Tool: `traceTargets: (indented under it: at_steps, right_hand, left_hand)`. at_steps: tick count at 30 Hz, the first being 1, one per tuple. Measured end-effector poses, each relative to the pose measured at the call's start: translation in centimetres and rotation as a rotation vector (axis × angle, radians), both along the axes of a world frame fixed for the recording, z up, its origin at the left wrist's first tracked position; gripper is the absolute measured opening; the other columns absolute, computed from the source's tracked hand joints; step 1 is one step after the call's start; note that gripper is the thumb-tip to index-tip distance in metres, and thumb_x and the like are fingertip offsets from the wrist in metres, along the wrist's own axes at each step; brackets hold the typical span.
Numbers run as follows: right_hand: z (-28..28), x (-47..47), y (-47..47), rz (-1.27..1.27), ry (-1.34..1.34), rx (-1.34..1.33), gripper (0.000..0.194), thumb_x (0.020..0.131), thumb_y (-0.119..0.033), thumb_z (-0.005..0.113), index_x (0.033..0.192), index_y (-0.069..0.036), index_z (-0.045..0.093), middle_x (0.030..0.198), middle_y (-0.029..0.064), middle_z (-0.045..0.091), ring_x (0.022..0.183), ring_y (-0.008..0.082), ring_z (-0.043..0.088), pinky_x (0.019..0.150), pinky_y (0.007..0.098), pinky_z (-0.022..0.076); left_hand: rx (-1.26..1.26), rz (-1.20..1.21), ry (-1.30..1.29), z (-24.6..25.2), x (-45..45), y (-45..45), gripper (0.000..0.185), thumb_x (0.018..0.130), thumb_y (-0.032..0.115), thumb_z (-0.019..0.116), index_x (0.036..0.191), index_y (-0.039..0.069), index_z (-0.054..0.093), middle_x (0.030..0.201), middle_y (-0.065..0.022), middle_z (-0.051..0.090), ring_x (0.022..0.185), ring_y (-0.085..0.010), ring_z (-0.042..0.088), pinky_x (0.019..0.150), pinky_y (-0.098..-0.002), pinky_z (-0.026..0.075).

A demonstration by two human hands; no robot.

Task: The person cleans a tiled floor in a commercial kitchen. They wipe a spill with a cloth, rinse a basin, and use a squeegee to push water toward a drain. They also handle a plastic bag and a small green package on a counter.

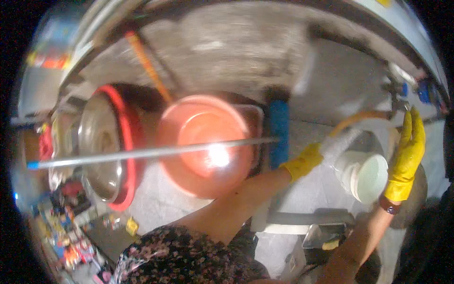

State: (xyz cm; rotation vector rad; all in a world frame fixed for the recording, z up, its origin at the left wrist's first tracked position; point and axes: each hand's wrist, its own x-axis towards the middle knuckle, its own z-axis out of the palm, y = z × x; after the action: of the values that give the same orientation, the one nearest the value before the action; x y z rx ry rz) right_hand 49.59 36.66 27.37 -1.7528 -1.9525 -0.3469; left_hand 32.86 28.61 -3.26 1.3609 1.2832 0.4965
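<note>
My left hand point(305, 163), in a yellow rubber glove, is closed at the end of an orange hose point(354, 119), though blur hides the exact grip. A whitish blur, perhaps water, lies between it and a white plastic bucket point(372, 177) that holds pale liquid. My right hand point(408, 152), also gloved in yellow, has its fingers extended beside a tap point(404, 105), holding nothing visible. Left of my left hand, a long pale pole point(142, 153) with a blue head point(279, 124) crosses over a large orange plastic basin point(173, 177).
A metal bowl point(95, 142) sits in a red tub point(129, 170) at the left. An orange stick point(147, 67) leans behind the basin. A rough wall point(241, 46) stands beyond. A clear container point(317, 236) is low in view, with assorted packets point(76, 248) at lower left.
</note>
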Motion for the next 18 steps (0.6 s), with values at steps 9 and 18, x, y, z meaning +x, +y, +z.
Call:
traceTargets:
  at_steps: [9,18]
  right_hand:
    - [-4.3,6.3,4.2,-0.275,-0.431,-0.433,0.034,0.097,-0.021,0.054,0.122,0.001,0.059,0.126,0.0188,0.06,0.117,0.0313,0.056,0.094,0.0372,0.0472]
    - [-6.1,8.1,5.1,-0.192,-0.03,-0.347,0.038,0.094,-0.033,0.062,0.116,-0.002,0.059,0.094,0.0141,0.064,0.084,0.0236,0.06,0.073,0.0363,0.048]
  left_hand:
    - [0.208,0.073,0.027,11.7,-22.9,-5.9,0.036,0.087,0.013,0.062,0.121,0.002,0.058,0.119,-0.0178,0.062,0.108,-0.0333,0.06,0.091,-0.0375,0.049]
    - [-0.097,0.323,0.079,15.8,-44.7,-24.7,0.03,0.089,0.011,0.065,0.118,0.006,0.063,0.113,-0.01,0.066,0.105,-0.0231,0.062,0.091,-0.0333,0.049]
